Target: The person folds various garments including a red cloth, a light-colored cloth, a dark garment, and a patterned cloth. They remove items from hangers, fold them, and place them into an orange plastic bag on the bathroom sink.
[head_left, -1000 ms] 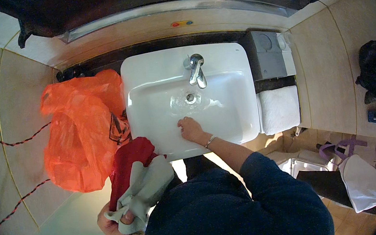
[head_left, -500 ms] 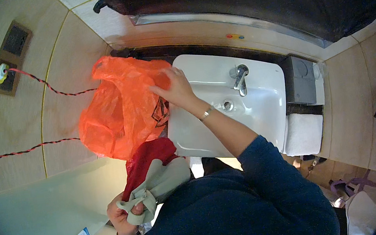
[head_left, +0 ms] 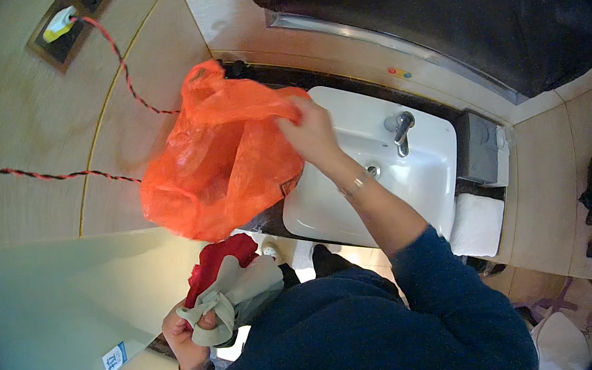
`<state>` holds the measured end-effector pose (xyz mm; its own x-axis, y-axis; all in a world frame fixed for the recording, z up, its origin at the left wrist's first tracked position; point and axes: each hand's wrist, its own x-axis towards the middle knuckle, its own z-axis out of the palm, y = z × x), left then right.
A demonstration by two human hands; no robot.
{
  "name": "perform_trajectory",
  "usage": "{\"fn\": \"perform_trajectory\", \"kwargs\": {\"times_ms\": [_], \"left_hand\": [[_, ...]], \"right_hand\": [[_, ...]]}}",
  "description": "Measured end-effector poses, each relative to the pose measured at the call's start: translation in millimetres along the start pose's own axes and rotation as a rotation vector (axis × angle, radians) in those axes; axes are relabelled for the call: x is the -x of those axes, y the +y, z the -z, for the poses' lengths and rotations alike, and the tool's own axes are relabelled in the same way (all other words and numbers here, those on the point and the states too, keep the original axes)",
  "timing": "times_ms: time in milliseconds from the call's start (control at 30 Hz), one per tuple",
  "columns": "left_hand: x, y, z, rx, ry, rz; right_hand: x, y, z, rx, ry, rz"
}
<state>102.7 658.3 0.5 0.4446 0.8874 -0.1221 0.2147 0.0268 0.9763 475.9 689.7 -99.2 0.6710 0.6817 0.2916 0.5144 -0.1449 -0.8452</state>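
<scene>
An orange plastic bag sits on the counter left of the sink, its mouth pulled partly open. My right hand pinches the bag's upper right rim; the fingers are a little blurred. Low on the left, close to my body, my left hand is closed round a bunched pale grey-green cloth, its thumb poking through a loop of the fabric. A red cloth is bunched in the same grip, behind the pale one. What kind of garments these are, I cannot tell.
A white sink with a chrome tap is right of the bag. Beyond it are a grey box and a folded white towel. A red-black twisted cord runs from a wall socket behind the bag. A frosted glass panel stands left.
My right hand has closed on the bag's rim and drawn it up, widening the mouth. The cloths in my left hand have come away from the bag's edge. The view has turned somewhat.
</scene>
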Motion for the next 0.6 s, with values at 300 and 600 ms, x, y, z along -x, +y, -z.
{"fn": "perform_trajectory", "kwargs": {"times_ms": [300,600], "left_hand": [[-18,-10,28,0.041,-0.115,-0.028],[-38,-43,46,-0.067,-0.293,-0.119]], "right_hand": [[114,4,79,-0.629,0.334,-0.458],[218,-3,90,-0.457,0.173,-0.454]]}}
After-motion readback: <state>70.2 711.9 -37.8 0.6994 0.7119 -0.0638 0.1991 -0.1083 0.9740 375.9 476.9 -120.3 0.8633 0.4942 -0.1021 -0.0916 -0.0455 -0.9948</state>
